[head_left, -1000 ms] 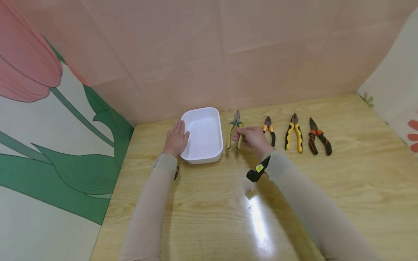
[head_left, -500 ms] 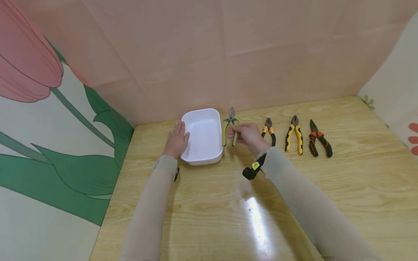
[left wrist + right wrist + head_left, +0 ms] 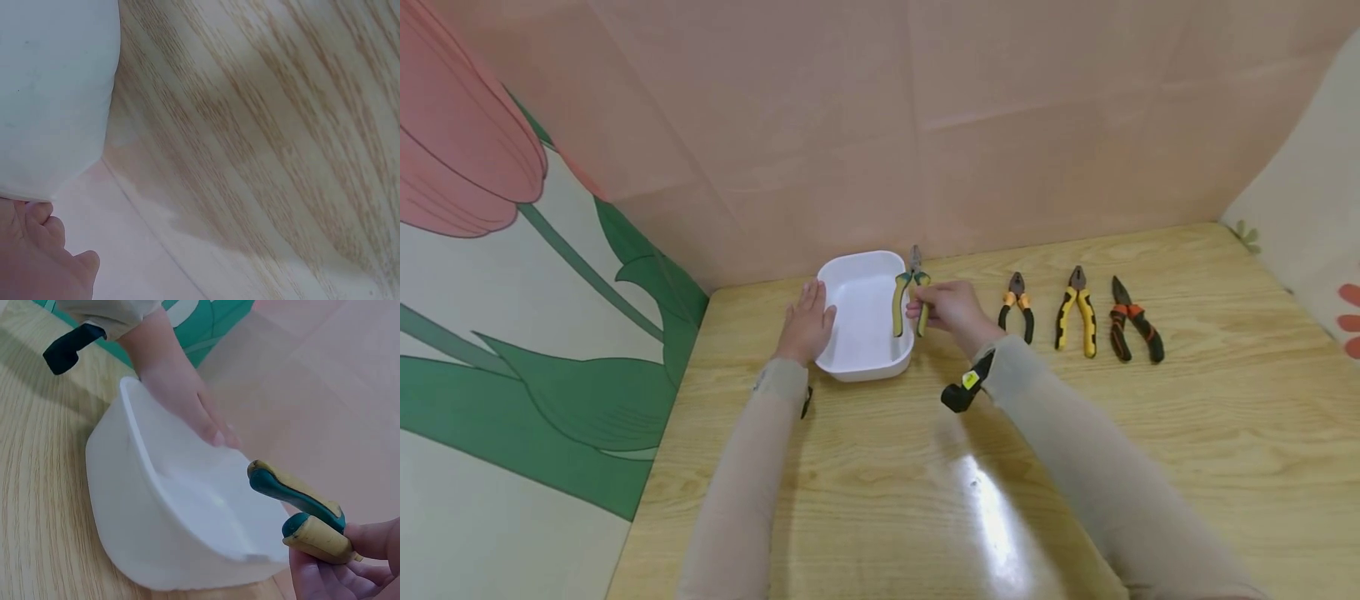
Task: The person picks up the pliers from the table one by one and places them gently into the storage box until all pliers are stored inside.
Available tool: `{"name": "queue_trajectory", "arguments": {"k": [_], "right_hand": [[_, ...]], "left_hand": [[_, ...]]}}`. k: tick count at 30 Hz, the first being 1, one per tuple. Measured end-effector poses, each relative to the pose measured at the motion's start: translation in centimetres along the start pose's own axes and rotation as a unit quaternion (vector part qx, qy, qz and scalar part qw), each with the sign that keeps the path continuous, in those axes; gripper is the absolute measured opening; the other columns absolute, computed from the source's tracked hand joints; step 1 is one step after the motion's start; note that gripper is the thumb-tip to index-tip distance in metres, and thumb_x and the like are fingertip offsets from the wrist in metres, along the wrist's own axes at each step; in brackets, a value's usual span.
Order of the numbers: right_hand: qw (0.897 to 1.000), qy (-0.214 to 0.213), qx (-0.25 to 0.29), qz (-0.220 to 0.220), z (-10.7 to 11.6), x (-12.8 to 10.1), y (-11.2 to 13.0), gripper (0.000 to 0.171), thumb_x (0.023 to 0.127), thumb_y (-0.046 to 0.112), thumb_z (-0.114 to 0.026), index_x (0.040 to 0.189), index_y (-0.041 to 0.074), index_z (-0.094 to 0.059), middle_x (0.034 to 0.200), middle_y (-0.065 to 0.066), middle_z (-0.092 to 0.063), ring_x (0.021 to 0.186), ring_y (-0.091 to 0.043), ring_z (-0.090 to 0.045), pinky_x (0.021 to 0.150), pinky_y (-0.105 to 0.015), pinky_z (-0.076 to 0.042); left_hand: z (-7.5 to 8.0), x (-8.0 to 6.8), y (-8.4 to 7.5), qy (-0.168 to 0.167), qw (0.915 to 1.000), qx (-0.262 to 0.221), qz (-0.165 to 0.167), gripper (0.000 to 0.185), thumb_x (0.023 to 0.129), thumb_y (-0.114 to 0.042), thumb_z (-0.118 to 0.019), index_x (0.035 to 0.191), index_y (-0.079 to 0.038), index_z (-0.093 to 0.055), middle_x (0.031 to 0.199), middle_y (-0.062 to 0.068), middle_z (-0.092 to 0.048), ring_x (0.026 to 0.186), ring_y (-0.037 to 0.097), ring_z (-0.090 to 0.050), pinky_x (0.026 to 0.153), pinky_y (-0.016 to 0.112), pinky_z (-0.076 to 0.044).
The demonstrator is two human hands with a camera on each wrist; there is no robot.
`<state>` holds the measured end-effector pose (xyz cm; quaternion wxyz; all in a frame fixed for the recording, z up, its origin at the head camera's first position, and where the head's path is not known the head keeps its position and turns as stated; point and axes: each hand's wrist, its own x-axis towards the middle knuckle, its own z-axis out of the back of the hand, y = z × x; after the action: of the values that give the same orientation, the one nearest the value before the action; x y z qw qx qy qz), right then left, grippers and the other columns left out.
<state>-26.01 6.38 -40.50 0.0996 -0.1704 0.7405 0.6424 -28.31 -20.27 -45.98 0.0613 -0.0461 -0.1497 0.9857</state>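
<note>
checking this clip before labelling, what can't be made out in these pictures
- Head view: the right hand covers part of the green-and-yellow pliers; how the fingers wrap the handles is hidden.
- Right wrist view: the pliers' head is cut off by the frame edge; only the handle ends show.
- Left wrist view: the left hand is cut by the corner; the white tub is a blurred wall.
- Head view: the three pliers on the table are too small for jaw detail.

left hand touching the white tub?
Touching. In the right wrist view the left hand lies flat against the white tub at its far rim; the head view agrees.
</note>
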Motion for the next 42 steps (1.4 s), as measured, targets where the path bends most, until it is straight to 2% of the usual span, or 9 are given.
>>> {"name": "queue_trajectory", "arguments": {"k": [6,14,21,31,36,42], "right_hand": [[1.000,0.006,0.000,-0.001,-1.3,-0.1,0.2,0.038,0.106,0.012,-0.052,0.133,-0.015,-0.054,0.086,-0.009,-0.071,0.074,-0.013,-0.070,0.101,-0.044,-0.053],[1.000,0.016,-0.013,0.004,-2.7,0.0,0.3,0.036,0.106,0.011,-0.051,0.131,-0.016,-0.055,0.094,-0.015,-0.070,0.076,-0.015,-0.070,0.095,-0.040,-0.057],[1.000,0.018,-0.004,-0.001,-3.8,0.4,-0.1,0.035,0.106,0.010,-0.052,0.128,-0.017,-0.057,0.086,-0.011,-0.069,0.072,-0.014,-0.069,0.093,-0.040,-0.058],[0.999,0.009,-0.025,-0.025,-4.6,0.7,-0.7,0.032,0.107,0.014,-0.050,0.124,-0.011,-0.061,0.100,-0.016,-0.069,0.086,-0.020,-0.069,0.090,-0.035,-0.059],[0.999,0.017,-0.033,-0.031,-5.0,0.9,-1.2,0.034,0.108,0.015,-0.049,0.127,-0.011,-0.060,0.102,-0.016,-0.069,0.088,-0.021,-0.068,0.090,-0.035,-0.059],[0.999,0.021,-0.033,-0.022,-6.0,1.0,-1.5,0.035,0.108,0.013,-0.049,0.129,-0.013,-0.058,0.097,-0.015,-0.068,0.083,-0.019,-0.068,0.093,-0.039,-0.058]], "left_hand": [[0.2,-0.1,-0.2,-0.001,1.0000,0.000,-0.002,0.064,0.111,-0.042,-0.020,0.163,-0.006,-0.007,0.170,0.007,0.000,0.156,0.023,0.003,0.126,0.055,-0.006],[0.2,-0.1,-0.1,-0.002,1.0000,0.003,-0.006,0.064,0.111,-0.041,-0.019,0.162,-0.006,-0.006,0.170,0.007,0.001,0.156,0.024,0.003,0.126,0.055,-0.007],[0.4,-0.2,-0.3,-0.005,1.0000,-0.005,-0.006,0.063,0.111,-0.040,-0.019,0.162,-0.006,-0.006,0.170,0.008,0.000,0.156,0.024,0.002,0.125,0.055,-0.008],[0.0,0.0,0.0,-0.010,0.9998,-0.017,-0.007,0.063,0.111,-0.041,-0.020,0.162,-0.007,-0.007,0.170,0.007,-0.002,0.156,0.024,0.002,0.125,0.055,-0.008],[-0.1,0.0,0.0,-0.011,0.9997,-0.022,-0.007,0.062,0.111,-0.039,-0.023,0.162,-0.006,-0.008,0.170,0.009,-0.003,0.156,0.024,0.001,0.125,0.056,-0.009],[-0.1,0.1,0.1,-0.010,0.9996,-0.026,-0.003,0.062,0.111,-0.036,-0.026,0.162,-0.006,-0.009,0.170,0.009,-0.004,0.156,0.024,0.001,0.125,0.056,-0.009]]}}
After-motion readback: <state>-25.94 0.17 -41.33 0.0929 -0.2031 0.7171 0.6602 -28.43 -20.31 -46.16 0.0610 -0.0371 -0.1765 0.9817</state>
